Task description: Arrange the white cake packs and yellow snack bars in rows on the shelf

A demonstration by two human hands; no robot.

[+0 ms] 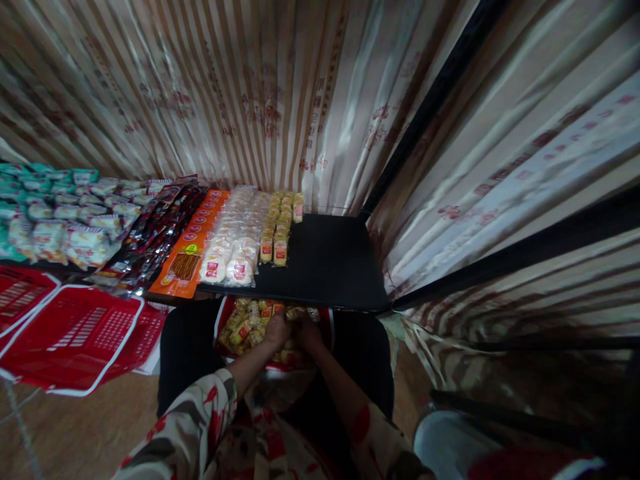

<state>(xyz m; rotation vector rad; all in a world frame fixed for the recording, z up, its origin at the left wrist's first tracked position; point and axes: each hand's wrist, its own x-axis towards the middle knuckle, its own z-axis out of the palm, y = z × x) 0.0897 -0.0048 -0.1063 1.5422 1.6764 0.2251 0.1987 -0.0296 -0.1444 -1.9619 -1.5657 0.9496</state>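
Observation:
A red basket with a white rim [219,321] rests on my lap against the table's front edge, filled with small yellow-wrapped snack packets [243,329]. Both hands reach into it, close together. My left hand [276,329] is closed among the packets, its fingertips in shadow. Beside it, my right hand [307,335] also has curled fingers; what either one grips cannot be made out. On the table just ahead, matching yellow packets [281,248] stand in two rows. Left of those lie clear-wrapped round white crackers [241,267], also in rows.
Left along the black table [330,260] lie an orange snack bag [187,250], dark shiny packets [160,223] and white and green packets [90,243]. Red baskets [95,320] sit at lower left. A printed curtain [280,87] and black frame bars [420,140] enclose the table.

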